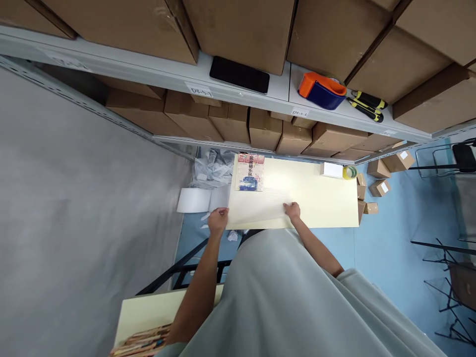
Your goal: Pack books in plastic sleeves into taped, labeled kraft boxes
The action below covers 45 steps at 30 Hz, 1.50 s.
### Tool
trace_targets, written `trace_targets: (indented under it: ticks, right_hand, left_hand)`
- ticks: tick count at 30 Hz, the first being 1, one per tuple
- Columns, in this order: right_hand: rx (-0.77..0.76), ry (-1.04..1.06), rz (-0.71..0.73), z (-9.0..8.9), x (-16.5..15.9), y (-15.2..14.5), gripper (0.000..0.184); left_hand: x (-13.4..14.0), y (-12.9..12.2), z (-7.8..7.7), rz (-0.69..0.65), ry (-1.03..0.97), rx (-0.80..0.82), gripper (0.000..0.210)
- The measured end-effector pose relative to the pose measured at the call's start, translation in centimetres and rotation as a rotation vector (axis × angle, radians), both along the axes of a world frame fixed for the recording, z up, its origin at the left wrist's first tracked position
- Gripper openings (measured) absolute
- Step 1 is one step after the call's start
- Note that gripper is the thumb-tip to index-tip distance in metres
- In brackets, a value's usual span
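Note:
A thin translucent sheet (260, 204) lies across the cream-colored tabletop (327, 206), running from a white roll (194, 200) at the table's left end. My left hand (218, 221) is closed at the table's left edge, pinching the sheet's near side. Farther right, my right hand (292, 211) has its thumb and fingers closed on the sheet's right end, low over the table. Just beyond the sheet lies a book (250, 173) with a red-topped, blue-patterned cover, flat and touched by neither hand.
A white box (331, 170) and a yellow-green tape roll (349, 172) stand at the back right. Crumpled wrapping (213, 168) heaps at the left. Above hangs a shelf (171, 74) with cartons, a phone (240, 75), a tape dispenser (322, 91) and cutters (366, 105).

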State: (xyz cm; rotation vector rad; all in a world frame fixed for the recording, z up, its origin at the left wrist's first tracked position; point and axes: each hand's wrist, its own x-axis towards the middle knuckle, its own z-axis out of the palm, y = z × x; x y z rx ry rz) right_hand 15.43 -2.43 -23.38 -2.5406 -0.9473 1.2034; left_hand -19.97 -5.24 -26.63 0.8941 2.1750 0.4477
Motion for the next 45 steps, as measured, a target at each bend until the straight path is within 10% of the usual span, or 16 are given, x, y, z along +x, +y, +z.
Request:
trace_targets:
  ticks: [14, 29, 37, 45]
  right_hand:
    - [0.335, 0.151, 0.335, 8.0, 1.7, -3.3, 0.03]
    - [0.576, 0.144, 0.206, 13.6, 18.1, 0.9, 0.05]
    - [0.605, 0.076, 0.139, 13.5, 25.6, -0.4, 0.056]
    - [0.449, -0.037, 0.227, 9.7, 28.8, 0.1, 0.059]
  left_hand:
    - [1.2, -2.8, 7.8, -0.058, 0.046, 0.077, 0.013]
    - [13.6, 0.9, 16.0, -0.214, -0.12, 0.19, 0.028]
    - [20.9, 1.3, 16.8, -0.344, -0.08, 0.176, 0.02]
    - [24.3, 2.2, 13.5, -0.457, -0.051, 0.073, 0.017]
